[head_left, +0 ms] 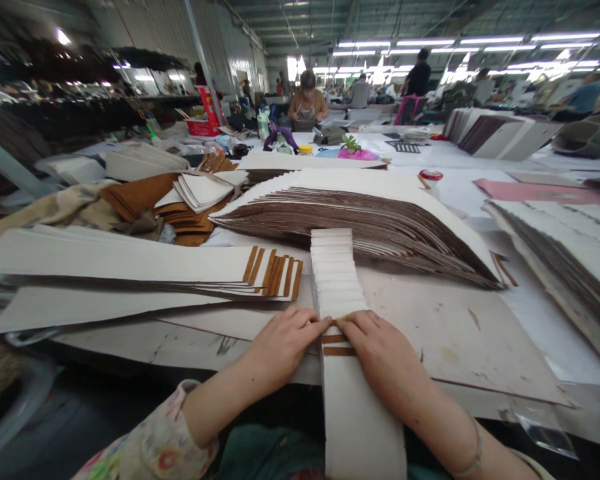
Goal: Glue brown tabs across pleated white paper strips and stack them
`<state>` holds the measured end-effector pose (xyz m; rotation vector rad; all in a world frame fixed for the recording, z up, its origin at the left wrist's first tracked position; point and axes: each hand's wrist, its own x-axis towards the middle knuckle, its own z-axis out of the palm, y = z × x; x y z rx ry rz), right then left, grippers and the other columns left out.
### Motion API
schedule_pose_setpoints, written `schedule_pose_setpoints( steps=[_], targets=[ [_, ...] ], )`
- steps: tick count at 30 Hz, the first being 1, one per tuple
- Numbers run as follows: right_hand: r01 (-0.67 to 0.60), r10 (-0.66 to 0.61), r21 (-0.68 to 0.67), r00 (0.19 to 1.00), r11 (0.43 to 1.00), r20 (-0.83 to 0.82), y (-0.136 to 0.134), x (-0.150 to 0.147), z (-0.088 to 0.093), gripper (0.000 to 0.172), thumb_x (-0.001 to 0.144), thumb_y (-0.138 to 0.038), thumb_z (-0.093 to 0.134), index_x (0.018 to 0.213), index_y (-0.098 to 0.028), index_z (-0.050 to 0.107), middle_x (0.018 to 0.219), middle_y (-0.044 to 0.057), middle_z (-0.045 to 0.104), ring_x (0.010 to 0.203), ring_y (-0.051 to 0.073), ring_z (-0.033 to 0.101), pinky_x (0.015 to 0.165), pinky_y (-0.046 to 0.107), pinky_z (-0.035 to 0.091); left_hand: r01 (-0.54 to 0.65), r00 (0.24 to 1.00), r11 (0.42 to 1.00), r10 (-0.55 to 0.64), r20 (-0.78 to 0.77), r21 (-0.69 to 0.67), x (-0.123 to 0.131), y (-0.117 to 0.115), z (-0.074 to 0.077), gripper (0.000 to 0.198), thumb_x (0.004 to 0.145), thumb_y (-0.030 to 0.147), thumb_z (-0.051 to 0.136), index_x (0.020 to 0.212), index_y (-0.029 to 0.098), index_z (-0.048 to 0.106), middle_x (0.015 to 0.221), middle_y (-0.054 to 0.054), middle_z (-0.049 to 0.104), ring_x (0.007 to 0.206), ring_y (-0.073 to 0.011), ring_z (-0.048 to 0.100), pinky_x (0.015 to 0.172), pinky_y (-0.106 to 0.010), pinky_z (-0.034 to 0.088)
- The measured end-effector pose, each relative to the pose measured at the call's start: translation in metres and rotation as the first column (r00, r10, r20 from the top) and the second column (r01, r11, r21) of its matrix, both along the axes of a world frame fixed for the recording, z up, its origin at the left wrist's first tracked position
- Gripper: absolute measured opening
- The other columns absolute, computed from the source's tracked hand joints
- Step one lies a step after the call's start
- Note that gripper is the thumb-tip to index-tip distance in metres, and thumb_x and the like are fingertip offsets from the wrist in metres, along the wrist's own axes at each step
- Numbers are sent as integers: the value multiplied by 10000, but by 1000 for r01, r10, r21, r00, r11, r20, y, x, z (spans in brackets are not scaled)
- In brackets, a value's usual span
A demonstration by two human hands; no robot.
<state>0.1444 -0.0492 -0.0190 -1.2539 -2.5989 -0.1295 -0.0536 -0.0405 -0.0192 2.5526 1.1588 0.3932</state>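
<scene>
A stack of long white strips (363, 413) lies in front of me, running from the table's front edge toward me, with short white ends stepped one behind another beyond my fingers. Two brown bands (339, 351) cross the nearest strip. My left hand (293, 339) pinches the strip's far end from the left, thumb and fingertips together at the edge. From the right, my right hand (383, 345) presses the same end, its thumb almost meeting the left one. The fingertips cover part of that edge, so how it is folded there is hidden.
White strips with brown bands (145, 260) lie fanned at left. Behind my hands rests a tall bowed stack of white-faced sheets (360, 183). Brown pieces (135, 193) are heaped at back left, and more layered sheets (575, 247) lie at right. A person (307, 100) works across the table.
</scene>
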Motion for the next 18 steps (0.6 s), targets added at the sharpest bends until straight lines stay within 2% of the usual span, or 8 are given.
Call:
schedule_pose_setpoints(
  steps=[2, 5, 8, 11, 13, 15, 18],
  targets=[
    [21, -21, -7, 1000, 1000, -17, -1, -1, -1, 276, 783, -15, 426, 957, -155, 587, 845, 71, 578, 785, 206, 539, 682, 333, 462, -39, 994, 998, 43, 101, -40, -2, -7, -1, 359, 876, 128, 334, 1189, 230, 478, 1054, -64, 526, 968, -183, 472, 872, -335, 406],
    [18, -32, -116, 992, 993, -118, 2, 2, -3, 281, 777, -22, 440, 946, -176, 604, 866, 57, 591, 819, 195, 539, 735, 327, 459, -165, 945, 981, 188, 266, -105, 3, -21, -3, 316, 877, 246, 388, 1177, 206, 478, 1145, -84, 478, 1078, -199, 436, 953, -356, 366],
    [-32, -43, -250, 957, 968, -289, 9, 10, -2, 291, 789, -47, 421, 972, -187, 599, 920, 48, 607, 883, 172, 538, 809, 308, 436, -248, 907, 953, 292, 304, -174, 16, -35, -10, 558, 776, 350, 555, 1273, 182, 364, 1274, -111, 382, 1200, -248, 335, 1022, -408, 297],
    [-12, -155, -357, 888, 934, -433, 20, 22, 0, 252, 838, -169, 398, 1016, -186, 576, 991, 55, 613, 925, 167, 542, 849, 316, 409, -273, 892, 932, 337, 301, -237, 26, -42, -19, 667, 731, 340, 598, 1305, 164, 307, 1329, -120, 323, 1243, -257, 285, 1050, -421, 257],
    [22, -283, -473, 825, 881, -489, 28, 30, 3, 259, 860, -286, 381, 982, -183, 584, 975, 58, 620, 908, 174, 549, 832, 317, 405, -281, 881, 925, 355, 313, -256, 28, -43, -23, 670, 737, 329, 587, 1314, 165, 287, 1348, -118, 299, 1259, -253, 265, 1061, -421, 238],
    [14, -375, -586, 781, 810, -500, 34, 36, 8, 330, 865, -385, 355, 875, -173, 608, 860, 50, 632, 813, 169, 559, 748, 293, 420, -281, 873, 922, 360, 328, -265, 27, -43, -26, 680, 740, 329, 583, 1323, 174, 271, 1361, -116, 282, 1272, -258, 244, 1066, -428, 223],
    [-75, -423, -707, 755, 704, -501, 36, 41, 15, 473, 862, -489, 304, 756, -155, 621, 667, 23, 596, 630, 134, 517, 584, 244, 395, -280, 860, 920, 368, 353, -275, 26, -43, -28, 690, 740, 320, 582, 1333, 185, 255, 1370, -112, 270, 1282, -261, 228, 1067, -428, 218]
  ],
)
